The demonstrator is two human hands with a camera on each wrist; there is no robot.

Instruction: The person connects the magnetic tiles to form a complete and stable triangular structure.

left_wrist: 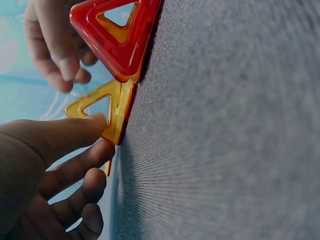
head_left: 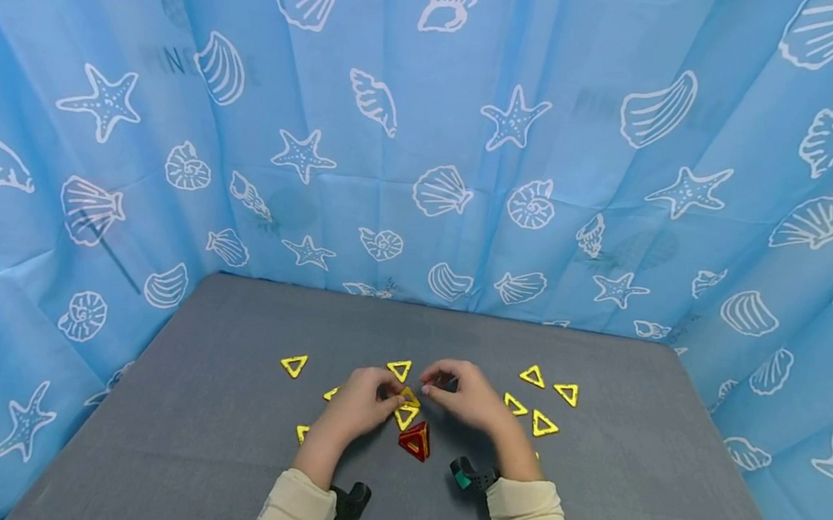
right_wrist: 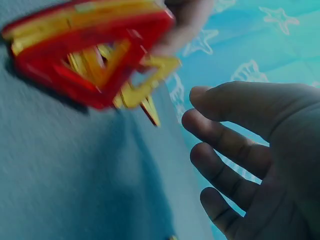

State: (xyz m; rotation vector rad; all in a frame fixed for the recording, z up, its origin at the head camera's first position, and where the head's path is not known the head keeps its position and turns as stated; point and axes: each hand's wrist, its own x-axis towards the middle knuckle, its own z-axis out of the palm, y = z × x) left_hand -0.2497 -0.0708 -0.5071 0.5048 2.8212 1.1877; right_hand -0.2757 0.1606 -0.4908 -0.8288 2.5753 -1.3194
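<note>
Near the middle of the table, my left hand (head_left: 361, 405) pinches a yellow triangular magnetic tile (left_wrist: 92, 95) between thumb and index finger, and the tile stands up on edge. Another yellow tile (head_left: 406, 415) lies at its foot. Just in front of these sits a small pyramid (head_left: 414, 441) of red and yellow triangular tiles, large in the left wrist view. My right hand (head_left: 467, 395) hovers to the right of the held tile. In the right wrist view its fingers (right_wrist: 225, 142) are loosely bent, apart from the tiles, with nothing between them.
Beyond the hands lies one yellow tile (head_left: 399, 369). Several more are spread at the right, such as one tile (head_left: 545, 424), and a few at the left, such as another tile (head_left: 293, 365). A blue shell-print curtain (head_left: 429, 127) hangs behind the grey table (head_left: 627, 498).
</note>
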